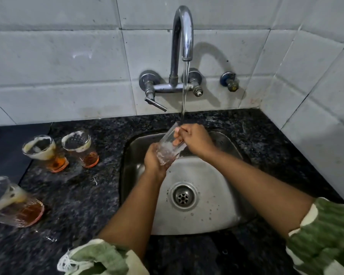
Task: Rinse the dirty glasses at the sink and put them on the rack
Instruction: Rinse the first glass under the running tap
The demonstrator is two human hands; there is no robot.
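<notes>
- Over the sink (187,219), near side: both forearms reach in from the bottom edge, green-and-cream sleeves pushed up.
- Left hand (154,161) wraps the base of the clear glass (170,147) from below, fingers curled round it.
- Right hand (194,138) is at the rim, fingers hooked over it and apparently inside, rubbing the inner wall; that hand grips the glass at the mouth.
- Glass sits above the basin, well above the drain (184,196). Long axis tilted: base low and toward the near left, mouth up and toward the far side, under the stream.
- Water stream (184,92) from the tap (182,36) lands at or just beside the mouth; exact entry is hidden by the fingers.
- Judgement: keep the mouth under the stream, turn the base with the left hand so the fingers sweep the whole wall, then tip out. Wet glass is likely slippery; keep the base grip firm.
- Left counter (83,195): three dirty glasses (43,150) with amber residue and foam await rinsing.
- Rack not in view.
</notes>
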